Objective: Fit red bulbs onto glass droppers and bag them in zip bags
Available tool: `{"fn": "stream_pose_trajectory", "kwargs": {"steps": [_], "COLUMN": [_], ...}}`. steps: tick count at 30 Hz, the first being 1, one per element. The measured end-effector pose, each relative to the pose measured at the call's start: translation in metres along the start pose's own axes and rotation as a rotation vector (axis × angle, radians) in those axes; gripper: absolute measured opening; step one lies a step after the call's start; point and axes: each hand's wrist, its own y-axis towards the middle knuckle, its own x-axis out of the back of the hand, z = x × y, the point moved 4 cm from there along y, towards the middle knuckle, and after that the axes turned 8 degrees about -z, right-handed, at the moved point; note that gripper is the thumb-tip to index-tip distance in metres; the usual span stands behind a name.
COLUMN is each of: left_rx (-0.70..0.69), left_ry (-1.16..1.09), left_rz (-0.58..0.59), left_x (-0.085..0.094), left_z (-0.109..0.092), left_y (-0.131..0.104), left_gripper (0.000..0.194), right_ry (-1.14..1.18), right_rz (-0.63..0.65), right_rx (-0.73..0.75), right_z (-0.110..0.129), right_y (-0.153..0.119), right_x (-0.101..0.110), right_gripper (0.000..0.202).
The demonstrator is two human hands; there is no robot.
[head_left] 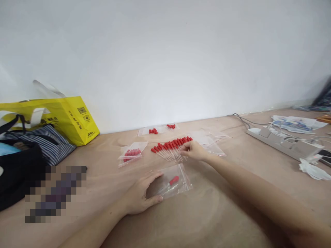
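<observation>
A clear zip bag (181, 187) lies near the middle of the table with one red-bulbed dropper (174, 180) in it. My left hand (141, 193) rests at the bag's left side, thumb and fingers spread apart. Beyond the bag is a row of red-bulbed droppers (170, 144), their thin pale stems pointing toward me. At the row's right end is my right hand (192, 151), its fingers bent together over the stems; whatever is between the fingertips is too small to make out. Two filled bags (132, 152) of red bulbs overlap left of the row.
More bagged red bulbs (153, 131) lie by the wall, with flat clear bags (214, 148) behind my right hand. A yellow bag (74, 120) and a striped bag (55, 144) stand left. A power strip (284, 143), cables and printed sheets (294, 123) lie right.
</observation>
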Motion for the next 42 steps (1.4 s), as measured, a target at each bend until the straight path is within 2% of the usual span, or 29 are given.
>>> {"fn": "stream_pose_trajectory", "kwargs": {"steps": [2, 3, 6, 10, 13, 16, 19, 23, 26, 28, 30, 34, 38, 42], "left_rx": [-0.015, -0.02, -0.036, -0.079, -0.093, -0.077, -0.068, -0.048, -0.039, -0.033, -0.027, -0.032, -0.047, -0.049], "left_ry": [-0.003, -0.005, -0.006, -0.004, 0.002, 0.007, 0.006, 0.016, 0.021, 0.012, 0.001, 0.003, 0.015, 0.03], "left_rz": [0.009, 0.011, 0.01, -0.003, -0.012, -0.008, -0.008, -0.007, -0.005, -0.007, -0.01, -0.021, -0.095, -0.076], "left_x": [0.0, 0.0, 0.0, 0.001, 0.003, 0.004, 0.004, 0.002, 0.002, 0.003, 0.004, 0.006, 0.007, 0.007], "left_z": [0.002, 0.003, 0.005, 0.001, -0.004, -0.005, -0.003, 0.001, 0.002, 0.001, 0.0, -0.005, -0.008, -0.008], "left_y": [-0.002, -0.003, -0.004, -0.003, -0.001, -0.002, -0.003, -0.004, -0.004, -0.004, -0.003, -0.002, 0.0, 0.0], "left_gripper": [0.061, 0.061, 0.062, 0.059, 0.058, 0.058, 0.058, 0.058, 0.057, 0.057, 0.056, 0.054, 0.052, 0.053], "right_ry": [-0.239, -0.283, -0.343, -0.364, -0.334, -0.258, -0.118, 0.105, 0.243, 0.502, 0.627, 0.685, 0.74, 0.846], "right_rz": [-0.111, -0.127, -0.153, -0.172, -0.183, -0.214, -0.257, -0.383, -0.533, -0.657, -0.623, -0.56, -0.482, -0.393], "right_rx": [0.0, -0.009, -0.024, -0.03, -0.033, -0.049, -0.058, -0.053, -0.085, -0.156, -0.239, -0.384, -0.427, -0.482], "right_z": [0.006, 0.01, 0.021, 0.032, 0.036, 0.036, 0.032, 0.017, -0.001, -0.016, -0.026, -0.034, -0.03, -0.024], "right_y": [0.024, 0.034, 0.059, 0.077, 0.085, 0.089, 0.09, 0.073, 0.041, 0.012, -0.014, -0.05, -0.06, -0.065], "right_x": [-0.002, -0.007, -0.03, -0.06, -0.074, -0.076, -0.063, -0.023, 0.008, 0.022, 0.025, 0.018, 0.006, -0.005], "right_gripper": [0.019, 0.02, 0.026, 0.039, 0.033, 0.021, 0.017, 0.023, 0.03, 0.032, 0.034, 0.035, 0.035, 0.034]}}
